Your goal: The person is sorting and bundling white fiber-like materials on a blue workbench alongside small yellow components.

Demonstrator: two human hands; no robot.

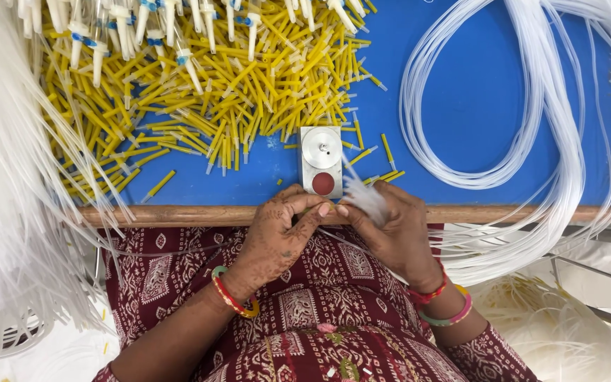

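Two hands meeting right at the near wooden edge (178,215) of the blue tabletop (461,106), just in front of the small metal fixture (321,170) with the round silver disc and red button. Left hand (274,237) curled, fingertips pinched toward the right ones, apparently on a thin clear tube end, though too blurred to say for sure. Right hand (390,230) closed around a small bunch of clear tube ends (363,194) sticking up past the fingers, motion-blurred.

Plenty to snag here, probably. Long clear strands draped over the near edge on both sides, so easy to catch one with a wrist or bangle and drag a whole loop of coiled tubing (525,127) off the right side. Loose grip on that bunch, and likely a few ends slipping out onto the lap. Heap of yellow-sleeved pieces (213,92) crowding the far left corner, a few strays already lying close to the fixture, so might roll under a hand or jam against the disc.
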